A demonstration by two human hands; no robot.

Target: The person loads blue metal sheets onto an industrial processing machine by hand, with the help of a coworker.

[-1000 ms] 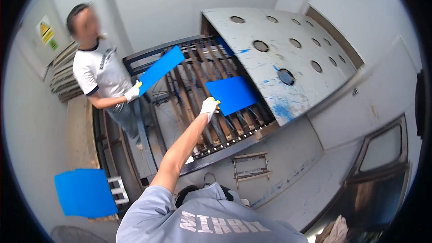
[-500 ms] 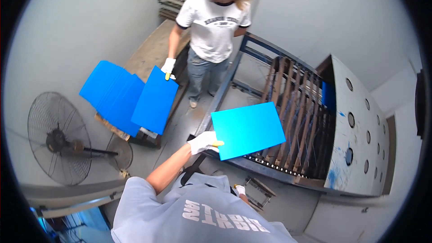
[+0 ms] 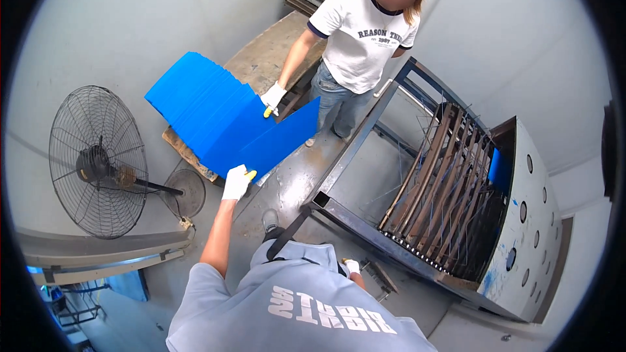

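My left hand (image 3: 237, 182), in a white glove with yellow fingertips, is closed on the near edge of a blue flat sheet (image 3: 287, 135). The sheet slants up and away over the right side of a stack of blue sheets (image 3: 195, 101). A co-worker's gloved hand (image 3: 272, 99) touches a blue sheet at the stack's right side, close to the one I hold. Low beside my body is my right hand (image 3: 352, 265), gloved as well. Its fingers are too small and partly hidden to read. Nearest to it is a small metal stand (image 3: 380, 278).
A co-worker (image 3: 368, 39) stands beyond the stack. To the right is a metal frame rack (image 3: 345, 212) with brown slats (image 3: 443, 182) and a white panel with round holes (image 3: 521, 234). A caged fan (image 3: 98, 163) stands at left. Worn boards (image 3: 267, 45) lie behind the stack.
My left hand has swung left with the blue sheet, from beside the rack to the stack. The co-worker's sheet has been lowered onto the stack. My view has turned left.
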